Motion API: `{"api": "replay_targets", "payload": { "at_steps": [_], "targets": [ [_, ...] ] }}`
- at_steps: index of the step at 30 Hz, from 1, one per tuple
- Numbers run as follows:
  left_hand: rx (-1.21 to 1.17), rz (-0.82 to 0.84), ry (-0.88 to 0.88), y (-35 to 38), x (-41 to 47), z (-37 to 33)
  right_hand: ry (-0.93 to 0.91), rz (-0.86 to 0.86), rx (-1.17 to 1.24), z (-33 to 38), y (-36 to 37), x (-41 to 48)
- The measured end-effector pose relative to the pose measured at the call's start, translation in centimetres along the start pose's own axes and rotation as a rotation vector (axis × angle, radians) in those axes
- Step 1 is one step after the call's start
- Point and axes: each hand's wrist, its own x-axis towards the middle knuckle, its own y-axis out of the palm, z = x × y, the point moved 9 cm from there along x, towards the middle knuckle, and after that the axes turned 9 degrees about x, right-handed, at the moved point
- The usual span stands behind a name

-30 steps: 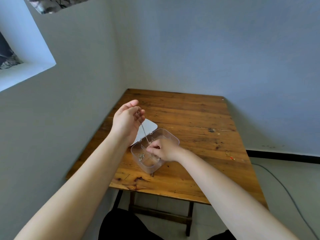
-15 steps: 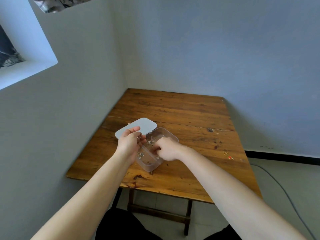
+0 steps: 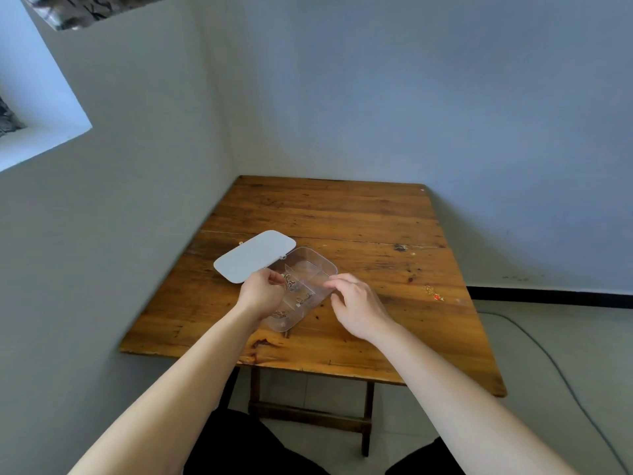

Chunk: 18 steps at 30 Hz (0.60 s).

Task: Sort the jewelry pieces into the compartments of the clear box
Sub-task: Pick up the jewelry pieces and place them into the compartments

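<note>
On the near left part of the wooden worktop [image 3: 359, 214] stands the clear box [image 3: 301, 289], with its pale lid [image 3: 255, 257] folded back flat to the far left, so all the compartments are open from above. The left hand [image 3: 262, 293] is at the left wall of the box; its fingers are curled close together over a middle compartment where a thin gold-coloured chain [image 3: 290, 282] lies in a small heap. I cannot tell if the fingertips pinch the chain or only touch it. I think the hand is low like this so the chain folds down inside one compartment and does not hang over a divider. The right hand [image 3: 356, 303] is relaxed and half open, holding nothing; its fingertips touch the right rim, probably to stop the light box from sliding. Two nearer compartments hold small gold pieces, too small to name. One piece with a red stone [image 3: 434, 293] lies well apart on the right side, not yet sorted.
</note>
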Motion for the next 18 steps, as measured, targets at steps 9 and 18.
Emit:
{"api": "replay_targets", "payload": {
  "at_steps": [9,18],
  "targets": [
    [0.172,-0.055,0.418,4.9,-2.4,-7.6,0.241,-0.185,-0.091,-7.6,-5.2,-3.7],
    [0.446,0.162,0.640,17.6,-3.5,-10.1,0.535,-0.387,-0.280,-16.6,-12.7,-7.4]
  ]
}}
